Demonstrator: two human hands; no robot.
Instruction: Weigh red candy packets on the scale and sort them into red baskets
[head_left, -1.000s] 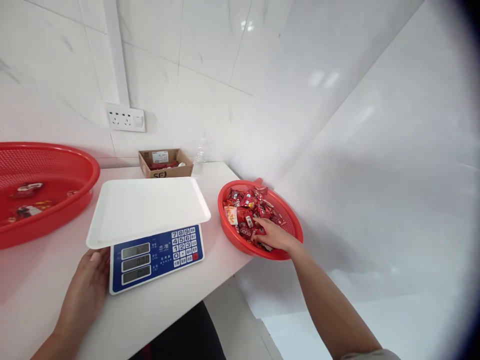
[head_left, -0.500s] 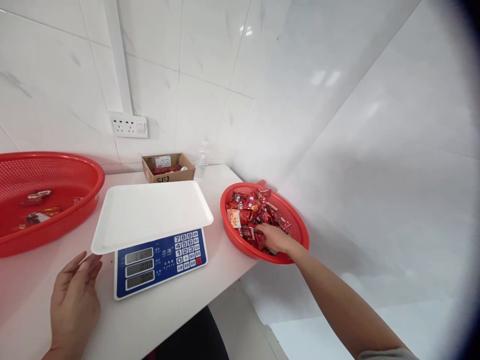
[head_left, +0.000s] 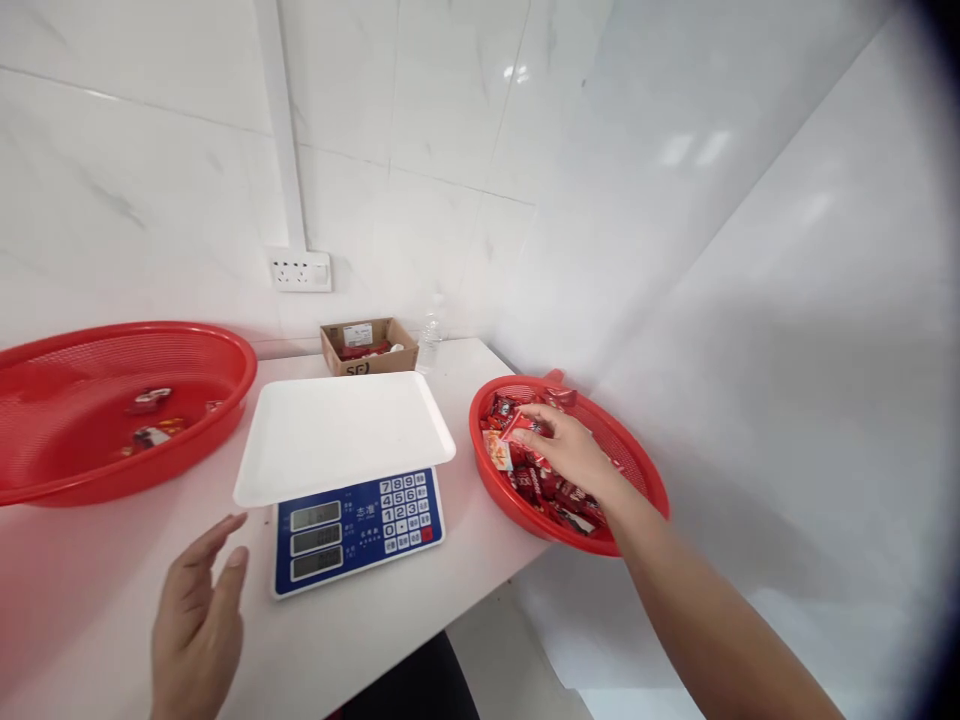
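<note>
Shows R hand (head_left: 574, 452) over small round red plastic mesh basket (head_left: 643, 478) at right edge of worktop (head_left: 465, 560), fingers (head_left: 537, 414) pinched on one red foil sweet packet (head_left: 519, 427), long axis slanting left toward white-trayed blue scale (head_left: 360, 520). L hand (head_left: 196, 612) open, empty, by scale's front-left corner.

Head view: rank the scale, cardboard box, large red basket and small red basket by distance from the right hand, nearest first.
1. small red basket, directly under the right hand, which pinches a red packet.
2. scale, just left.
3. cardboard box, back by the wall.
4. large red basket, far left.
</note>
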